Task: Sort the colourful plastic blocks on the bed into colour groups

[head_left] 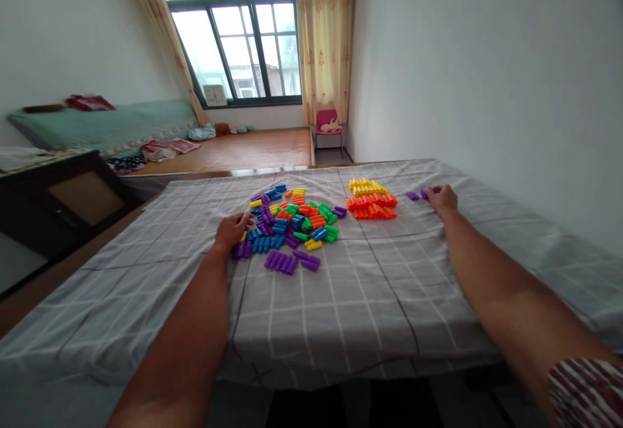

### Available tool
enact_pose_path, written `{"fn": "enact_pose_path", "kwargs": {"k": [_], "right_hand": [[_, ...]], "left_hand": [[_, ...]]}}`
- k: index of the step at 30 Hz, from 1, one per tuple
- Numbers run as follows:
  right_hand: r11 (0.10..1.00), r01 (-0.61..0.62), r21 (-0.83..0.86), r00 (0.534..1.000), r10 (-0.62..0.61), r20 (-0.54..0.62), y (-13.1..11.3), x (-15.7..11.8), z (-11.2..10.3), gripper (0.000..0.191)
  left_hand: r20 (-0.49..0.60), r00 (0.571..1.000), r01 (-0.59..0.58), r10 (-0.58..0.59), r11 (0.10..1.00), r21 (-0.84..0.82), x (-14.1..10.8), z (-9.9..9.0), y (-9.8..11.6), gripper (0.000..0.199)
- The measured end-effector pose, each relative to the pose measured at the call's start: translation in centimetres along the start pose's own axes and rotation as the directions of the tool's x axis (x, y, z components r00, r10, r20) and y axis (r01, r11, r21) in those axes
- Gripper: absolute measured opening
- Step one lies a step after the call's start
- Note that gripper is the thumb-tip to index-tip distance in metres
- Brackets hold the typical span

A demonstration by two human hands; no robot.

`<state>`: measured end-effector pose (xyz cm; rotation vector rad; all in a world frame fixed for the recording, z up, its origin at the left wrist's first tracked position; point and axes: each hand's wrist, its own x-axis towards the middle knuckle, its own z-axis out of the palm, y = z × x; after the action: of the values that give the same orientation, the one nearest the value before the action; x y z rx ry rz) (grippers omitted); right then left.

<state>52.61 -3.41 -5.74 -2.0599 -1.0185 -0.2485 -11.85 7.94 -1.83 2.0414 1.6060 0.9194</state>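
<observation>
Purple pieces (413, 196): 1 is seen lying loose on the cloth, well apart from the mixed pile (298, 222) at its 3 o'clock; another, just beside it, is held by the right hand; more are spread through the pile and along its 6 o'clock edge.
Right hand (442, 198): stretched out to 3 o'clock, with the fingers closed on that 2nd purple piece at the bench top; a patterned sleeve (586, 392) is worn on this arm.
Left hand (232, 230): set at the 9 o'clock edge of the pile, fingers bent beside purple and blue pieces; whether any piece is gripped cannot be told.
Mixed pile: made up of purple, blue, green, orange and yellow tube-like pieces, many of them joined side by side.
Sorted rows: between the pile and the right hand, yellow pieces (367, 187) are lined up, with orange pieces (372, 207) set directly at their 6 o'clock.
Bench (341, 298): covered by a grey checked cloth.
Room: beyond the bench, a bed (263, 146) and a window (233, 45) are seen toward 11 o'clock, a pink chair (326, 116) toward 1 o'clock.
</observation>
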Motion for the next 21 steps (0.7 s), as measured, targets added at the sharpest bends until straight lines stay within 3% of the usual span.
{"fn": "enact_pose_path", "kwargs": {"k": [3, 6, 14, 18, 21], "right_hand": [[0.99, -0.1, -0.101, 0.994, 0.103, 0.032, -0.5, 1.0, 1.1, 0.031], [0.979, -0.113, -0.172, 0.984, 0.134, 0.115, -0.6, 1.9, 1.1, 0.027], [0.984, 0.142, -0.108, 0.973, -0.119, 0.196, 0.5, 0.7, 0.1, 0.045], [0.957, 0.251, -0.146, 0.955, -0.221, 0.196, -0.4, 0.2, 1.0, 0.035], [0.957, 0.264, -0.123, 0.954, -0.24, 0.177, -1.5, 0.0, 1.7, 0.03]], "left_hand": [[0.004, 1.0, 0.01, -0.009, 1.0, -0.014, 0.2, 0.1, -0.3, 0.045], [0.017, 1.0, 0.01, -0.009, 1.0, -0.017, 0.3, 0.2, -0.5, 0.046], [0.022, 1.0, 0.001, -0.001, 0.999, 0.033, 0.2, 0.0, 0.0, 0.047], [0.042, 0.999, 0.0, -0.002, 0.999, 0.034, 0.3, -0.1, -0.1, 0.049], [0.035, 0.999, -0.008, 0.006, 0.999, 0.045, 0.3, -0.1, -0.3, 0.046]]}}
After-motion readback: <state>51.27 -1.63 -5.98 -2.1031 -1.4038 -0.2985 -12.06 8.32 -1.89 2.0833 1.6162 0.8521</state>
